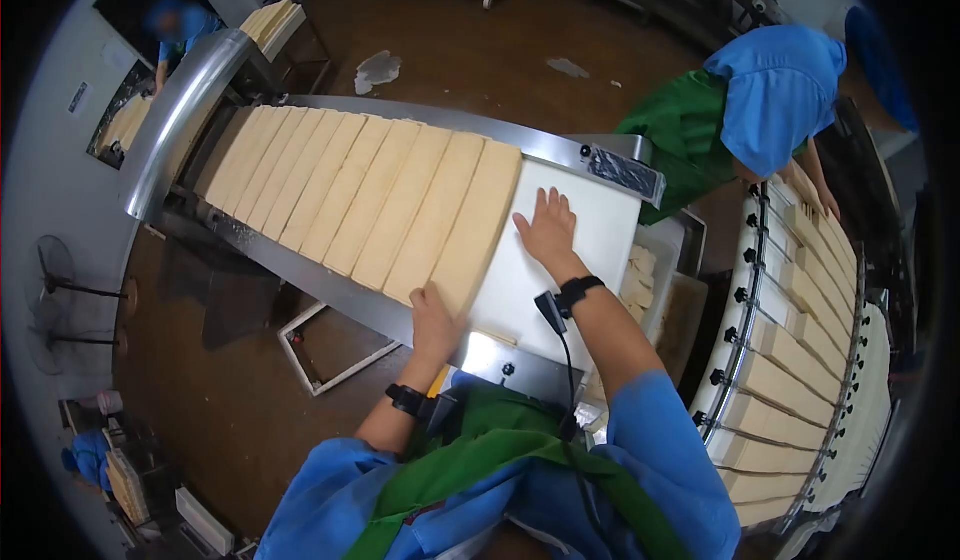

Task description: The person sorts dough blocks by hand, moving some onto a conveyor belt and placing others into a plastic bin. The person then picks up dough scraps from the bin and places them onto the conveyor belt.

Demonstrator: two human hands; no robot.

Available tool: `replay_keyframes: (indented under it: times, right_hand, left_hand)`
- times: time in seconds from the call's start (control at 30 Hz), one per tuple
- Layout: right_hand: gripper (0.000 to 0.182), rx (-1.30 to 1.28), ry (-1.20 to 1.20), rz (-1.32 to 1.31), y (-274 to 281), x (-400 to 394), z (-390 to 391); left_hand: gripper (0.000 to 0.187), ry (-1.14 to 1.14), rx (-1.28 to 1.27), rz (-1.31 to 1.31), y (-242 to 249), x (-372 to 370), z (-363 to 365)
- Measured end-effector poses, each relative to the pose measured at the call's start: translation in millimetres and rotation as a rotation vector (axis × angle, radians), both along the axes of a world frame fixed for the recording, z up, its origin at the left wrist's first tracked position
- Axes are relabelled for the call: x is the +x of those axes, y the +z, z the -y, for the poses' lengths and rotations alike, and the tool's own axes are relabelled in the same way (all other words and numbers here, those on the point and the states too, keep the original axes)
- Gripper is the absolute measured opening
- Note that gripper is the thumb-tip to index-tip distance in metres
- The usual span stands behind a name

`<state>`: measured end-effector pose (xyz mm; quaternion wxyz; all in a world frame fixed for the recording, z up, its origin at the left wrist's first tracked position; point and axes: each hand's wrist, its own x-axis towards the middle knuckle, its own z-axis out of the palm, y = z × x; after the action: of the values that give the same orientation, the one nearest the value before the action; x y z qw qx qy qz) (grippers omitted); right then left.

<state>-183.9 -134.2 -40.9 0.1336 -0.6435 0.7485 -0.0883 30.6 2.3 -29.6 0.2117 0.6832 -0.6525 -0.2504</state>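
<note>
A row of long, pale yellow slabs (400, 190) lies side by side across the white conveyor belt (535, 305); their exact material I cannot make out. My left hand (435, 328) is at the near end of the last slab (478, 235), its fingers curled against that end. My right hand (550, 228) rests open on the bare white belt to the right of that slab, fingers spread. Each wrist wears a black strap with a small device, and a cable hangs from the right one.
A curved metal hood (185, 125) spans the belt's far left. Beyond the belt's right end, a bin (660, 280) holds pale pieces. A co-worker in blue and green (775, 90) bends over a second slab-covered line (785, 360). A white frame (335, 345) lies on the floor.
</note>
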Motion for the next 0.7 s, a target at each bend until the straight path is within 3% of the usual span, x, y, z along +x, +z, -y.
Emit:
replay_keyframes:
  times: [0.27,0.37,0.57,0.67,0.7]
  right_hand:
    - [0.065,0.015,0.019,-0.010,12,52,90]
    - [0.067,0.182,-0.042,0.049,33,58,88]
    - [0.082,0.139,-0.407,0.149,37,2,61]
    - [0.089,0.100,-0.603,0.173,42,-55,22]
    - [0.090,0.085,-0.671,0.170,51,-64,9]
  left_hand:
    - [0.079,-0.038,0.274,-0.057,29,4,14]
    - [0.078,-0.055,0.274,-0.046,26,4,15]
    - [0.073,-0.174,0.229,-0.085,28,-3,24]
    - [0.068,-0.352,0.194,-0.124,28,-14,32]
    - [0.073,-0.395,0.301,-0.157,34,-20,36]
